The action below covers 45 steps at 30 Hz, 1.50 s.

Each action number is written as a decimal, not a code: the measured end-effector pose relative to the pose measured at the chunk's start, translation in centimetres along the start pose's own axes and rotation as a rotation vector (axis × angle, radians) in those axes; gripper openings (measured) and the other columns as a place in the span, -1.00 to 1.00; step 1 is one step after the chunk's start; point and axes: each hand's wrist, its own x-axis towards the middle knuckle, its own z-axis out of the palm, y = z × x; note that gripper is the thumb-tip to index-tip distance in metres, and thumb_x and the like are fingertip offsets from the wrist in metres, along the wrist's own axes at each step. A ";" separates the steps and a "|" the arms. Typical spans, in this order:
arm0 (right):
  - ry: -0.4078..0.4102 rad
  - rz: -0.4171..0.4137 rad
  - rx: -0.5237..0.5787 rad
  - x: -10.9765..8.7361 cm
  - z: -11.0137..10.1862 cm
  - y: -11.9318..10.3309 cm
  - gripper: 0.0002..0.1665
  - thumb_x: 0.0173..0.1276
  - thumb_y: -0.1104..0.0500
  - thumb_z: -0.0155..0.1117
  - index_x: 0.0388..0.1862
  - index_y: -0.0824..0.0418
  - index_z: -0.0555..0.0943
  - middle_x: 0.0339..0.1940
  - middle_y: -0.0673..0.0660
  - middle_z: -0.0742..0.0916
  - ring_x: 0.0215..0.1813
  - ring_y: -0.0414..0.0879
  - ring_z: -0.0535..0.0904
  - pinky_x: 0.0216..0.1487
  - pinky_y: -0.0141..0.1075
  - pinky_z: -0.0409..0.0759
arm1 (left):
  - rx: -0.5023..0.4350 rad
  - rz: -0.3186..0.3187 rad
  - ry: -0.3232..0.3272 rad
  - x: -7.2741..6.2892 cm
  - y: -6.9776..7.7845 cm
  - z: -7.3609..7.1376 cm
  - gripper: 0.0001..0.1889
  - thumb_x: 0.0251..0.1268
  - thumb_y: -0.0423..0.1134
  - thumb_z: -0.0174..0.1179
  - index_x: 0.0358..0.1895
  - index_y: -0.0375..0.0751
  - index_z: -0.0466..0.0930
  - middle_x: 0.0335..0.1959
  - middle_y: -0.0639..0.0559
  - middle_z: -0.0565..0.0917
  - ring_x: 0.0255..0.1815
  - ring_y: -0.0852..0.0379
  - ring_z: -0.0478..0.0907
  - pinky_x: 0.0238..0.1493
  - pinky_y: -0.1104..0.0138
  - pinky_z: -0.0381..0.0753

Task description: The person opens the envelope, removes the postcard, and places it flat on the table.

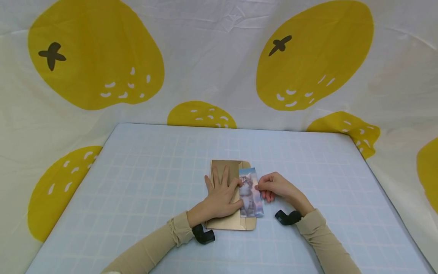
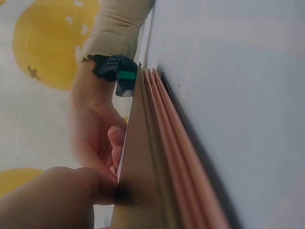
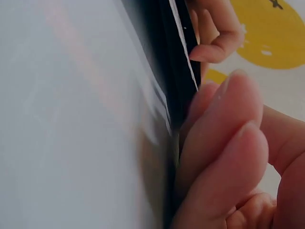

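Note:
A brown paper envelope [image 1: 226, 223] lies on the table with its flap side to the right. My left hand [image 1: 220, 199] rests on it with the fingers spread, its index finger and thumb tips at the left edge of a card with a kitten picture [image 1: 248, 194]. The card overlaps the envelope's flap. On the card's right edge my right hand [image 1: 273, 185] pinches with thumb and index finger, the other fingers curled below. From the left wrist, several brown and pinkish layers [image 2: 178, 152] show stacked under my left thumb [image 2: 62, 191].
A pale blue checked cloth [image 1: 154, 171] covers the table. Behind it hangs a white curtain [image 1: 212, 57] with large yellow fruit prints. Black wrist cameras [image 1: 287, 217] sit on both wrists, low over the table.

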 end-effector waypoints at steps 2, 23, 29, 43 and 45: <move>-0.013 -0.005 -0.001 0.0 -0.1 0.1 -0.67 0.41 0.25 0.24 -0.47 0.51 0.55 -0.70 0.10 0.61 -0.76 -0.21 0.45 -0.66 -0.42 0.47 | 0.004 -0.003 0.000 -0.1 0.1 0.0 -0.54 0.27 0.19 0.01 0.19 0.20 0.26 0.58 -0.36 -0.37 0.43 -0.50 -0.76 0.14 -0.54 -0.50; -0.009 -0.052 0.000 -0.5 -0.2 0.6 -0.63 0.44 0.20 0.24 -0.43 0.54 0.55 -0.65 0.13 0.65 -0.69 -0.22 0.52 -0.60 -0.42 0.51 | 0.006 -0.005 -0.021 -0.3 0.2 -0.4 -0.53 0.34 0.20 -0.01 0.22 0.17 0.23 0.57 -0.37 -0.41 0.43 -0.51 -0.74 0.13 -0.56 -0.48; 0.023 -0.059 0.015 -0.8 0.0 0.8 -0.64 0.42 0.22 0.27 -0.39 0.55 0.53 -0.65 0.13 0.65 -0.68 -0.22 0.54 -0.61 -0.43 0.50 | -0.006 0.008 -0.013 -0.3 0.2 -0.3 -0.56 0.35 0.17 -0.03 0.22 0.18 0.23 0.57 -0.37 -0.41 0.43 -0.52 -0.73 0.13 -0.55 -0.50; 0.036 -0.059 -0.019 -1.0 -0.3 0.8 -0.67 0.43 0.20 0.26 -0.42 0.48 0.57 -0.67 0.12 0.65 -0.68 -0.20 0.55 -0.61 -0.38 0.52 | 0.010 0.008 -0.014 -0.3 0.1 -0.5 -0.59 0.42 0.18 -0.06 0.21 0.16 0.24 0.57 -0.40 -0.37 0.43 -0.54 -0.71 0.14 -0.56 -0.43; 0.033 -0.058 -0.030 -1.4 -0.6 0.9 -0.66 0.44 0.20 0.25 -0.41 0.49 0.57 -0.66 0.14 0.65 -0.68 -0.19 0.55 -0.61 -0.37 0.53 | 0.010 0.007 -0.027 -0.3 0.1 -0.5 -0.59 0.44 0.19 -0.07 0.22 0.18 0.23 0.57 -0.39 -0.40 0.43 -0.53 -0.73 0.15 -0.56 -0.44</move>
